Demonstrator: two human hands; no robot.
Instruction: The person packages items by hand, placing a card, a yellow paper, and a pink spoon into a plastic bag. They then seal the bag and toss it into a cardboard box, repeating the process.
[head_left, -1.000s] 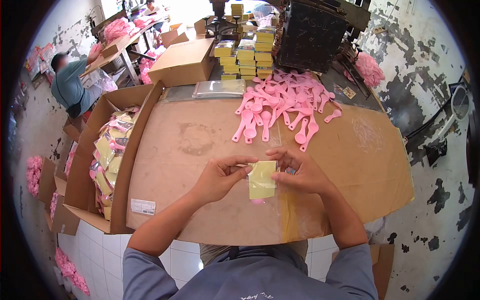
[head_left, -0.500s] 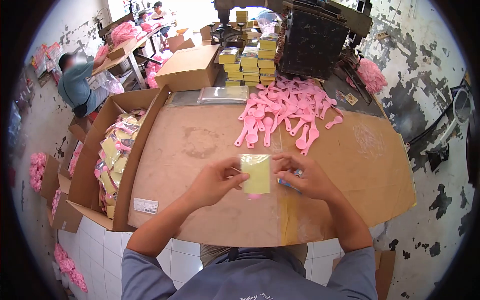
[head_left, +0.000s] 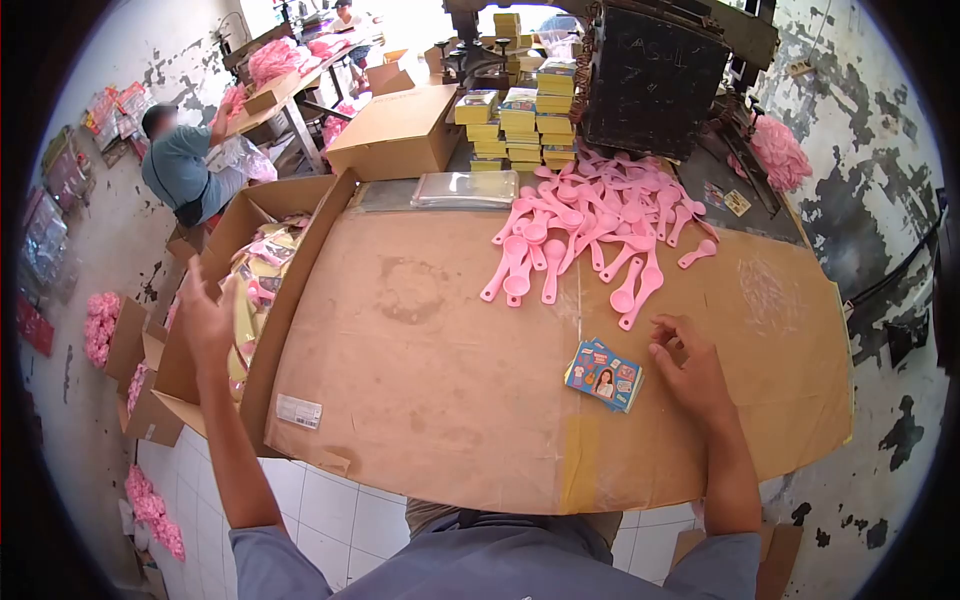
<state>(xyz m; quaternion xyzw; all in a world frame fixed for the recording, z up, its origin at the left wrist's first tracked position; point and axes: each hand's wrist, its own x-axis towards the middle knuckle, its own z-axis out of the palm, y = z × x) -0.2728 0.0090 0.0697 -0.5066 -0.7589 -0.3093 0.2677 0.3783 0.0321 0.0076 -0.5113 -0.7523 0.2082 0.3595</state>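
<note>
My left hand point(head_left: 207, 312) is over the long cardboard box point(head_left: 285, 322) at the left, fingers spread and holding nothing. Inside that box lie many clear packets point(head_left: 268, 250) with yellow cards and pink pieces. My right hand point(head_left: 690, 365) hovers above the tabletop, empty, its fingers loosely curled and apart. Just left of it rests a small stack of printed blue cards point(head_left: 603, 375), slightly fanned. Farther back spreads a heap of pink measuring spoons point(head_left: 600, 215), with one spoon point(head_left: 697, 253) apart at its right.
Clear plastic sleeves point(head_left: 466, 189) lie at the table's back edge, near stacks of yellow-edged cards point(head_left: 520, 130) and a closed carton point(head_left: 395, 130). A black machine point(head_left: 650, 85) stands behind the spoons. At the far left sits another person point(head_left: 180, 165).
My left hand has swung left from the table's middle to the box; the packet both hands were at is no longer between them. My right hand has moved right, uncovering the blue cards.
</note>
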